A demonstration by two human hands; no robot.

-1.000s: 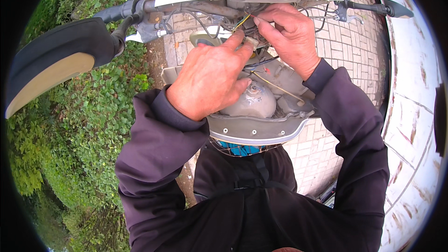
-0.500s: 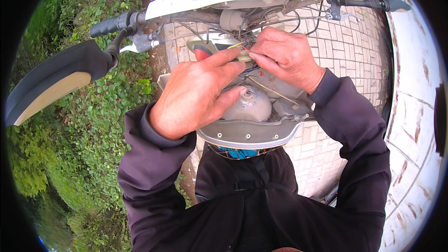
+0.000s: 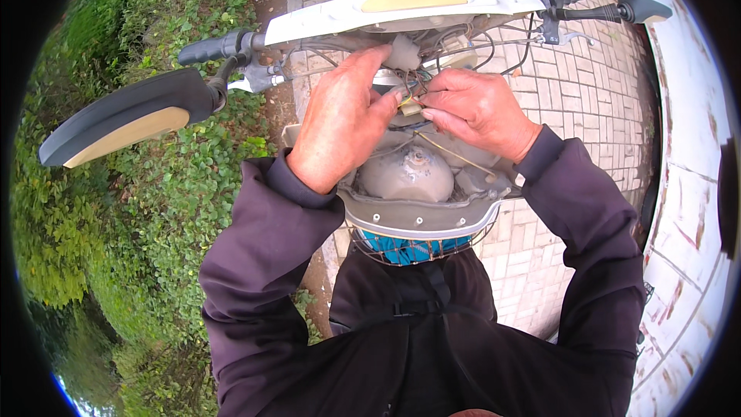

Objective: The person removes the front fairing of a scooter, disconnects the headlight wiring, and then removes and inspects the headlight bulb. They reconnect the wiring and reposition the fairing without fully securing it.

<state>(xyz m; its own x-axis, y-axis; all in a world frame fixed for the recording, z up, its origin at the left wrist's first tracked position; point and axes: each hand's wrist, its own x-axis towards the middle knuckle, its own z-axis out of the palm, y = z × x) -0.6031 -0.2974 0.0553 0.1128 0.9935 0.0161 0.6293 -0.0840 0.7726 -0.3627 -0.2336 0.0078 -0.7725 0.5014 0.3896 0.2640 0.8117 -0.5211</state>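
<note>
Both my hands are at the opened front of a scooter, behind its white handlebar cover point(image 3: 324, 22). My right hand point(image 3: 482, 112) pinches a thin wire point(image 3: 419, 99) between thumb and fingertips. Opposite it, my left hand point(image 3: 336, 123) has its thumb tip against the same wire bundle, apparently pinching it, while a finger reaches up beside a grey boxy part point(image 3: 404, 53). Its other fingers are partly hidden. A pale connector block point(image 3: 411, 109) lies just below the wires, between the hands.
Below the hands are a rounded grey housing point(image 3: 407, 174) and a wire basket with blue contents point(image 3: 413, 249). A mirror point(image 3: 127, 120) and grip point(image 3: 212, 48) extend left, over hedge point(image 3: 177, 193). Brick paving point(image 3: 583, 69) and a scuffed white surface point(image 3: 687, 262) lie right.
My left hand has drawn back from lying flat over the wires, its finger now raised beside the grey part. My right hand stays at the wires. The view has shifted slightly.
</note>
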